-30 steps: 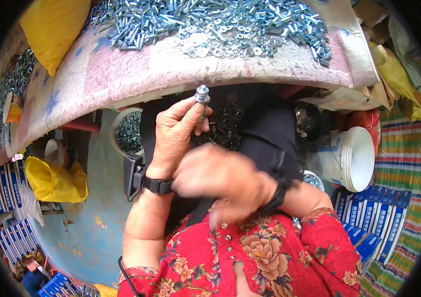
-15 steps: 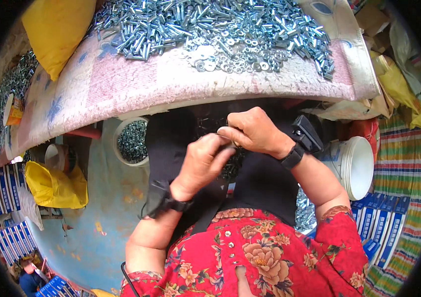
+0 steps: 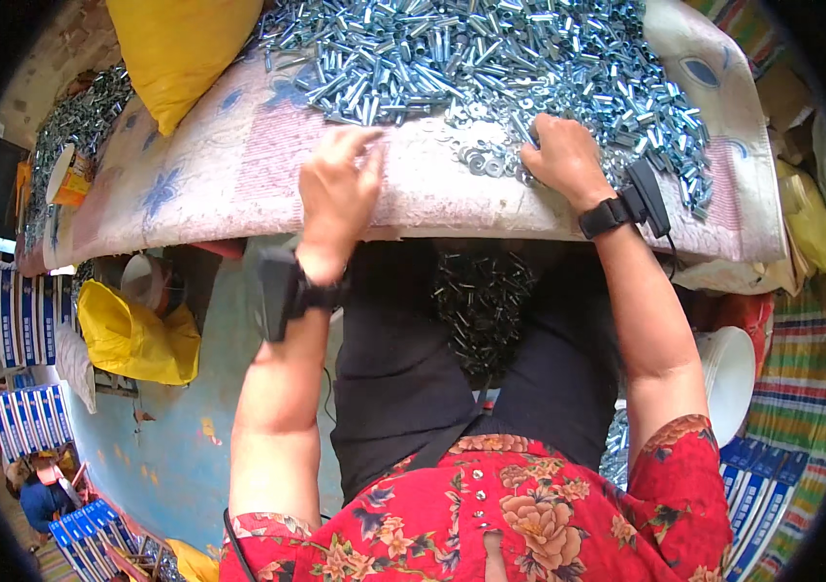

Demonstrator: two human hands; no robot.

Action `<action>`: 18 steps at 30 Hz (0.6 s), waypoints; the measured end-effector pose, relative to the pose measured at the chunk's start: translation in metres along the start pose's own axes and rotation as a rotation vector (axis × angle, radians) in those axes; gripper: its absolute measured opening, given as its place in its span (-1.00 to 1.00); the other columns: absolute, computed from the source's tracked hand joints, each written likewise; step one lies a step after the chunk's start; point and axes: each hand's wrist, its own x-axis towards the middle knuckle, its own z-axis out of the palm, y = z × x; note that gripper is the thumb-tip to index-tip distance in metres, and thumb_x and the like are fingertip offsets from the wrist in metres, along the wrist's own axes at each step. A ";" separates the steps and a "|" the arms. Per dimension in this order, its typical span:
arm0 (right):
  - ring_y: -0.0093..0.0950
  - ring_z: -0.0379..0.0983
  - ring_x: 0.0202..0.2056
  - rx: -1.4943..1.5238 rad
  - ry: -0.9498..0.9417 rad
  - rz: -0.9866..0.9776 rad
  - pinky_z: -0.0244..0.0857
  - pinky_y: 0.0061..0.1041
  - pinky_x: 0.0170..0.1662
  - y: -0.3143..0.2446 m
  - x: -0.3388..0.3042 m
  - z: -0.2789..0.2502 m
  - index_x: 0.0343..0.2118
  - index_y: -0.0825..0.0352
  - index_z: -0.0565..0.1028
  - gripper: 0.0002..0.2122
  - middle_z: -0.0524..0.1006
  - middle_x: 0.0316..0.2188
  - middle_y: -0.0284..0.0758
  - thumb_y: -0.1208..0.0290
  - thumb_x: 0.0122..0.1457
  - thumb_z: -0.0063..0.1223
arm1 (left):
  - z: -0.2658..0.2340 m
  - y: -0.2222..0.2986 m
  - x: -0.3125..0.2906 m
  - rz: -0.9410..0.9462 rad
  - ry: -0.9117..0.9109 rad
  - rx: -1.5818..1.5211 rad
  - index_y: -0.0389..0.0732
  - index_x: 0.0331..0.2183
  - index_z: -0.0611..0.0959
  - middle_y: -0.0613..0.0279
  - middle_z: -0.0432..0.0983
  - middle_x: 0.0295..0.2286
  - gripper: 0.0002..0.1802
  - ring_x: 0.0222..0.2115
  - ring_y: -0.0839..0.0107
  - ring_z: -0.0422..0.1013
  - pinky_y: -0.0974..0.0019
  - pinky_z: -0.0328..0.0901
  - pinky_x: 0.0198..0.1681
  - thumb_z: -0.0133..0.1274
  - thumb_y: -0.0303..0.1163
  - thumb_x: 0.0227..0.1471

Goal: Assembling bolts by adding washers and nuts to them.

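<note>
A large heap of silvery metal sleeves [image 3: 403, 73] lies across the cloth-covered table [image 3: 209, 199], and flat washers [image 3: 481, 155] are spread along its near edge. My left hand [image 3: 335, 189] hovers over the cloth just short of the sleeves, fingers apart and slightly blurred, with nothing visible in them. Over among the washers is my right hand [image 3: 566, 160], its thumb and fingers pinched together at the heap's edge. Whatever that pinch holds is too small to make out. Between my thighs sits a pile of small dark metal pieces [image 3: 485, 310].
A yellow sack [image 3: 185, 58] rests on the table's far left. Below, at left, stand another yellow bag [image 3: 136, 335] and stacked blue-and-white boxes [image 3: 30, 422]. At right are a white bucket [image 3: 731, 383] and more boxes [image 3: 762, 500]. Another person [image 3: 44, 500] is at the lower left.
Both hands have parted from over my lap and reached forward to the table, the left toward the sleeves, the right onto the washers. The whole view has shifted slightly.
</note>
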 end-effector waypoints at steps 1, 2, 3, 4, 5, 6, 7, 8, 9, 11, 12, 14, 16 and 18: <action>-0.12 0.42 -0.46 0.010 0.001 0.014 0.29 -0.24 -0.36 0.000 0.000 -0.001 -0.56 0.40 0.46 -0.81 0.47 -0.58 -0.05 0.34 -0.13 -0.03 | 0.000 -0.008 0.010 -0.093 0.020 -0.020 -0.19 -0.43 0.60 0.11 0.48 -0.46 -0.86 -0.47 0.20 0.43 0.27 0.31 -0.38 0.06 -0.47 -0.18; -0.10 0.43 -0.44 0.068 -0.003 0.034 0.29 -0.21 -0.35 0.004 0.000 -0.002 -0.54 0.42 0.46 -0.78 0.48 -0.54 -0.03 0.33 -0.17 -0.03 | 0.002 -0.023 0.018 -0.099 0.059 -0.002 -0.18 -0.45 0.61 0.11 0.49 -0.47 -0.87 -0.49 0.21 0.43 0.27 0.31 -0.39 0.06 -0.45 -0.18; -0.10 0.43 -0.44 0.069 0.002 0.035 0.29 -0.21 -0.35 0.009 -0.002 -0.003 -0.54 0.42 0.46 -0.78 0.48 -0.54 -0.03 0.33 -0.17 -0.03 | 0.006 -0.037 0.022 -0.105 0.098 0.014 -0.18 -0.46 0.61 0.11 0.49 -0.49 -0.88 -0.50 0.22 0.44 0.27 0.31 -0.39 0.06 -0.44 -0.17; -0.10 0.43 -0.45 0.164 0.061 0.044 0.29 -0.22 -0.36 0.015 -0.006 -0.004 -0.54 0.42 0.46 -0.77 0.48 -0.54 -0.03 0.32 -0.17 -0.01 | 0.006 -0.044 0.026 -0.099 0.098 0.015 -0.18 -0.46 0.61 0.11 0.49 -0.49 -0.88 -0.50 0.22 0.44 0.27 0.31 -0.39 0.06 -0.44 -0.17; -0.10 0.43 -0.46 0.259 0.121 0.052 0.29 -0.24 -0.37 0.019 -0.010 -0.006 -0.54 0.42 0.46 -0.77 0.48 -0.54 -0.04 0.31 -0.17 0.00 | 0.006 -0.050 0.030 -0.139 0.097 0.045 -0.18 -0.46 0.62 0.10 0.49 -0.49 -0.88 -0.49 0.22 0.44 0.27 0.31 -0.39 0.06 -0.43 -0.18; -0.16 0.44 -0.48 0.412 0.161 0.076 0.29 -0.32 -0.39 0.019 -0.017 -0.014 -0.51 0.42 0.46 -0.76 0.47 -0.55 -0.04 0.32 -0.18 0.03 | 0.007 -0.053 0.031 -0.181 0.094 0.073 -0.18 -0.47 0.62 0.10 0.49 -0.50 -0.88 -0.48 0.22 0.44 0.26 0.31 -0.39 0.06 -0.42 -0.18; -0.37 0.42 -0.57 0.567 0.165 0.113 0.27 -0.46 -0.47 0.022 -0.026 -0.018 -0.50 0.44 0.46 -0.82 0.48 -0.63 -0.18 0.41 -0.11 0.00 | 0.008 -0.054 0.033 -0.177 0.093 0.073 -0.18 -0.47 0.62 0.10 0.49 -0.50 -0.88 -0.48 0.22 0.44 0.26 0.31 -0.39 0.06 -0.42 -0.18; -0.49 0.36 -0.60 0.830 0.080 0.218 0.22 -0.56 -0.51 0.025 -0.036 -0.023 -0.47 0.44 0.46 -0.85 0.46 -0.63 -0.28 0.45 -0.06 -0.03 | 0.009 -0.055 0.034 -0.153 0.098 0.112 -0.18 -0.47 0.62 0.09 0.49 -0.50 -0.88 -0.49 0.21 0.44 0.26 0.31 -0.39 0.06 -0.42 -0.18; -0.62 0.29 -0.62 1.086 -0.005 0.326 0.18 -0.65 -0.55 0.029 -0.047 -0.028 -0.45 0.44 0.46 -0.87 0.43 -0.64 -0.38 0.49 -0.01 -0.06 | 0.013 -0.054 0.036 -0.127 0.104 0.144 -0.19 -0.47 0.62 0.08 0.49 -0.50 -0.87 -0.49 0.20 0.44 0.26 0.31 -0.38 0.06 -0.43 -0.19; -0.68 0.24 -0.62 1.285 0.042 0.365 0.13 -0.71 -0.57 0.030 -0.072 -0.025 -0.43 0.44 0.45 -0.87 0.40 -0.62 -0.43 0.50 0.02 -0.09 | 0.022 -0.050 0.040 -0.098 0.103 0.116 -0.20 -0.47 0.62 0.08 0.49 -0.50 -0.87 -0.47 0.17 0.43 0.24 0.30 -0.35 0.05 -0.44 -0.20; -0.73 0.19 -0.62 1.484 0.088 0.403 0.08 -0.76 -0.58 0.031 -0.079 -0.023 -0.40 0.44 0.44 -0.87 0.37 -0.60 -0.48 0.51 0.06 -0.12 | 0.028 -0.047 0.043 -0.023 0.118 0.134 -0.21 -0.47 0.61 0.08 0.49 -0.50 -0.87 -0.45 0.15 0.42 0.23 0.29 -0.33 0.05 -0.44 -0.21; -0.73 0.20 -0.62 1.578 0.157 0.425 0.07 -0.77 -0.58 0.030 -0.084 -0.020 -0.38 0.45 0.43 -0.87 0.38 -0.58 -0.46 0.50 0.07 -0.11 | 0.039 -0.042 0.051 0.019 0.100 0.122 -0.22 -0.46 0.61 0.07 0.48 -0.48 -0.85 -0.40 0.13 0.40 0.20 0.28 -0.29 0.04 -0.47 -0.22; -0.70 0.21 -0.62 1.682 0.225 0.396 0.06 -0.77 -0.58 0.035 -0.084 -0.015 -0.35 0.46 0.41 -0.85 0.37 -0.58 -0.42 0.49 0.07 -0.11 | 0.049 -0.035 0.062 0.087 0.113 0.125 -0.22 -0.46 0.60 0.08 0.48 -0.47 -0.85 -0.38 0.13 0.39 0.20 0.27 -0.27 0.00 -0.49 -0.22; -0.68 0.21 -0.63 1.684 0.240 0.386 0.06 -0.77 -0.58 0.033 -0.085 -0.011 -0.35 0.47 0.40 -0.86 0.37 -0.58 -0.41 0.50 0.07 -0.11 | 0.056 -0.031 0.073 0.135 0.122 0.181 -0.18 -0.40 0.61 0.06 0.50 -0.42 -0.81 -0.36 0.18 0.42 0.28 0.29 -0.26 -0.02 -0.50 -0.17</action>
